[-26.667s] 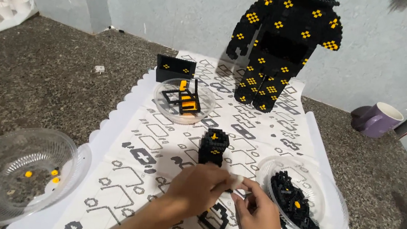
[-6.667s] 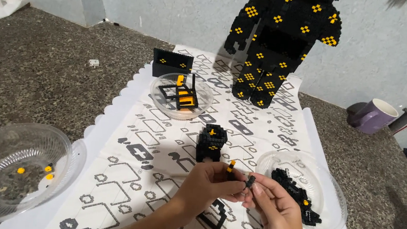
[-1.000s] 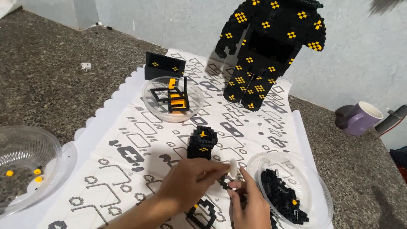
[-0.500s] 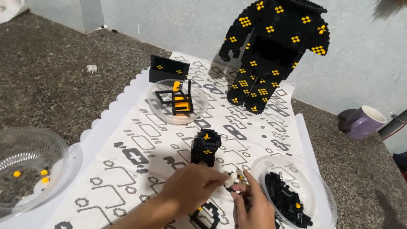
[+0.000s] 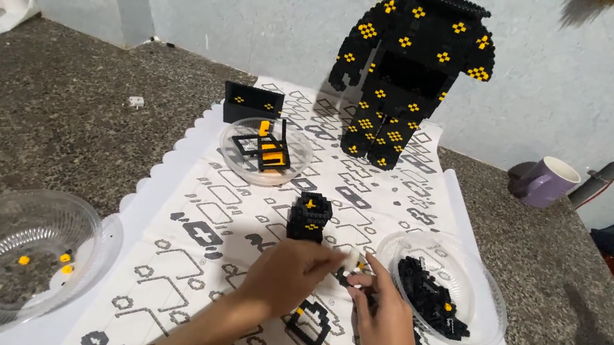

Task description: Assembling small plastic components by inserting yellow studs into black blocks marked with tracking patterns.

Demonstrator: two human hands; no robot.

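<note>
Speckled stone surface under a patterned mat: left hand and right hand pinch shut together on a small black brick piece, beside a clear bowl of black bricks.

I hold a small black brick piece with a white tool touching it, between my fingertips.

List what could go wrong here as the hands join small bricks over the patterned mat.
1. The left hand and right hand pinch tiny pieces; a slip might drop one onto the busy patterned mat, where it would be hard to spot.
2. The right hand is beside the bowl of black bricks; a nudge may spill it.
</note>
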